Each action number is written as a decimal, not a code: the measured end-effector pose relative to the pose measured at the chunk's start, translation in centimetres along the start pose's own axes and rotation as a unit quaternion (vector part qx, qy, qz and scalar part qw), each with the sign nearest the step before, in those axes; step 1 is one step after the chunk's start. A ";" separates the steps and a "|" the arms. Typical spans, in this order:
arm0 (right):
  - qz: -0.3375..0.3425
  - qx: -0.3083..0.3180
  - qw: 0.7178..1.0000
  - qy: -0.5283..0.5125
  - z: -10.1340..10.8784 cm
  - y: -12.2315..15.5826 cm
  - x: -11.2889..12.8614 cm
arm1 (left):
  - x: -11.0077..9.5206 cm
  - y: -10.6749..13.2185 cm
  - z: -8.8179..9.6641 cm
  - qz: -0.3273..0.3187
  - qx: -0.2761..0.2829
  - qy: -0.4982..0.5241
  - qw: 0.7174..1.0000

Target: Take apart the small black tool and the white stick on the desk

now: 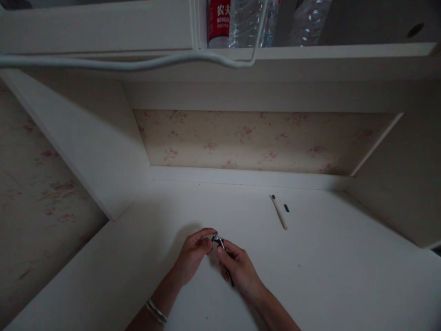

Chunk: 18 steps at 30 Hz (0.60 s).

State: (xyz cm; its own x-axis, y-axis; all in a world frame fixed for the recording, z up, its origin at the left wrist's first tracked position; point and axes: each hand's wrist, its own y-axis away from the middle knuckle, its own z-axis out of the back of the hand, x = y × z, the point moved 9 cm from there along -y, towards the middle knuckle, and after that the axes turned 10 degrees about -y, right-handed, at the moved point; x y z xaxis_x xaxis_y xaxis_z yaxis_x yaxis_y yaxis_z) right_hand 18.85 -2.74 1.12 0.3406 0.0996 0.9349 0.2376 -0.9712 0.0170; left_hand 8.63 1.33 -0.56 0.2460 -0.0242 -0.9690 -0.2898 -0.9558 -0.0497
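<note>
Both my hands meet just above the white desk (327,276), near its front middle. My right hand (239,269) is closed round a thin dark pen (220,242) whose lower end sticks out below my palm. My left hand (195,253) pinches the pen's metal clip end with thumb and fingertips. A silver bracelet (156,312) sits on my left wrist. Further back on the desk lie a thin white pen tube (279,212) and, just right of it, a small dark cap-like piece (286,208).
The desk sits in a white alcove with floral wallpaper (258,142) behind and a slanted side panel (86,138) at left. A shelf above holds plastic water bottles (248,23), one with a red label. A white cable (138,63) runs along the shelf edge.
</note>
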 end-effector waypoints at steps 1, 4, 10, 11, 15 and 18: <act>-0.003 0.002 1.000 -0.016 0.0 0.0 -0.1 | -0.1 0.0 0.0 -0.002 -0.002 -0.009 1.000; -0.019 -0.013 0.994 -0.104 0.3 -0.1 -0.6 | -0.1 0.1 -0.2 -0.002 -0.002 -0.029 1.000; -0.066 -0.011 0.978 -0.197 -0.1 0.1 -1.3 | -0.2 0.0 0.0 0.010 -0.028 -0.072 0.997; -0.072 -0.010 0.978 -0.195 -0.2 0.1 -1.5 | -0.4 0.0 0.0 0.009 -0.032 -0.087 0.996; -0.074 -0.009 0.982 -0.171 -0.3 -0.1 -2.1 | -1.0 0.0 0.1 0.004 -0.047 -0.128 0.991; -0.051 0.002 0.991 -0.127 -0.3 -0.5 -2.3 | -1.3 0.0 0.2 -0.010 -0.058 -0.141 0.988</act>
State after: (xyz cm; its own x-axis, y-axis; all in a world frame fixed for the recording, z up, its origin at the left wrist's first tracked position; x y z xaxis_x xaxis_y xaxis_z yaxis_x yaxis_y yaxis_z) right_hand 17.68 -2.54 -0.96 0.5332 0.2488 0.8086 0.2860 -0.9525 0.1046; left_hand 8.07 1.41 0.66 -0.0206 0.0626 -0.9978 -0.1747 -0.9829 -0.0580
